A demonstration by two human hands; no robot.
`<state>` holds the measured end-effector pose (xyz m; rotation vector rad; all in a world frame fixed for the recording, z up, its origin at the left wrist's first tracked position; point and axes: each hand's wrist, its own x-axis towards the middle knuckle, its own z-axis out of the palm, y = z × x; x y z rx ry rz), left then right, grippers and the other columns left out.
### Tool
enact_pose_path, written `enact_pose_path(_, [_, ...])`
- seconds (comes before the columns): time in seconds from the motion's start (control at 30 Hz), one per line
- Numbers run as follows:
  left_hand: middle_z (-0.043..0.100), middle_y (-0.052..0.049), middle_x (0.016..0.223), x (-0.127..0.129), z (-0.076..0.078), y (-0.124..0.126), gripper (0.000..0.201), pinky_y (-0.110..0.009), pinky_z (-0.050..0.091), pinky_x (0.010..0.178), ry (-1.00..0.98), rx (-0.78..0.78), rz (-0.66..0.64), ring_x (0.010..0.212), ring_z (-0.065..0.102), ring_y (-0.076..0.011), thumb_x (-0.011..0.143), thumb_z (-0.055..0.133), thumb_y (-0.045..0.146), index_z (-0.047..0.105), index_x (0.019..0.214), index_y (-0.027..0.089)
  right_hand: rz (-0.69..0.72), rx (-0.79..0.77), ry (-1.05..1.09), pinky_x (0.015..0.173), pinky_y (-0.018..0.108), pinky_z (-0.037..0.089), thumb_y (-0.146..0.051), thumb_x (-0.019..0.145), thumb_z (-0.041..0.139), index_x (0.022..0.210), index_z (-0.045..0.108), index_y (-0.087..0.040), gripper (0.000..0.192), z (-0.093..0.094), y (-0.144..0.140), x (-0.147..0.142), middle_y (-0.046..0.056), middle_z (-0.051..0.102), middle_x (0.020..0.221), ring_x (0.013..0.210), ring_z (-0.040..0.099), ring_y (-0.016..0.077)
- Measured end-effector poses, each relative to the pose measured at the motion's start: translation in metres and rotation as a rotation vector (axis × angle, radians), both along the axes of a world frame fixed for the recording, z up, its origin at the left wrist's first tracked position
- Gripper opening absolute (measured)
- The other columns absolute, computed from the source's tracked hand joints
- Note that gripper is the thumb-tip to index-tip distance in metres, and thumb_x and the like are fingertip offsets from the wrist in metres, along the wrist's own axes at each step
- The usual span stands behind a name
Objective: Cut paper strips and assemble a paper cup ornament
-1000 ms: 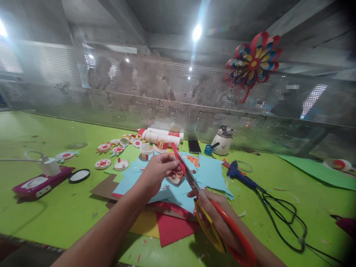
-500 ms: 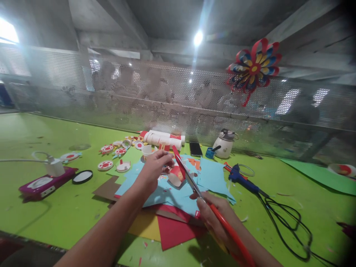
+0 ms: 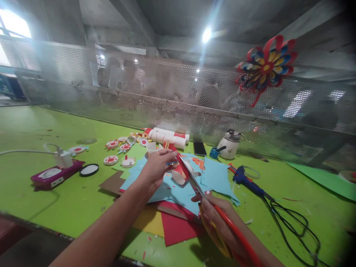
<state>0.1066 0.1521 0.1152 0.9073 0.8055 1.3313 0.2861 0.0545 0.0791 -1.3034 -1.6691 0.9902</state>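
Lowest, right of centre: right hand (image 3: pixel 219 218) wrapped shut through the red and yellow handles of scissors (image 3: pixel 194 181), blades slanting up-left, blade gap too blurred to judge. Just above, at frame centre: left hand (image 3: pixel 157 167), fingers (image 3: pixel 169 155) pinched closed on a small red paper piece (image 3: pixel 182 171), its edge touching the blade tips, just right of the fingertips. Beneath both: blue paper sheets (image 3: pixel 217 178) over red and yellow sheets (image 3: pixel 175 228) on green table (image 3: pixel 55 126). Right of that, blue glue gun (image 3: pixel 246 180) with black cord. Left, purple power strip (image 3: pixel 52 176). Farther back, white paper cups (image 3: pixel 167 136), phone (image 3: pixel 199 148), white kettle (image 3: pixel 229 142). Upper right, paper pinwheel (image 3: pixel 265 66) on perforated screen.
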Motion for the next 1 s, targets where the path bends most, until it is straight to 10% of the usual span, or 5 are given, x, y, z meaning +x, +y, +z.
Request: enact_pose_path(1.0, [0.061,-0.003,0.065,0.0094,-0.0035,-0.0053,0.01,-0.023,0.049,0.053,-0.025,0.05,0.042,0.055,0.06,-0.0107,0.074,0.063,0.015,0.057,0.068,0.01,0.111,-0.073,-0.055,0.046,0.023,0.031,-0.063,0.088,0.036,0.099,0.061,-0.013,0.057,0.0034,0.0015,0.005,-0.002,0.042,0.055,0.049,0.039,0.0113])
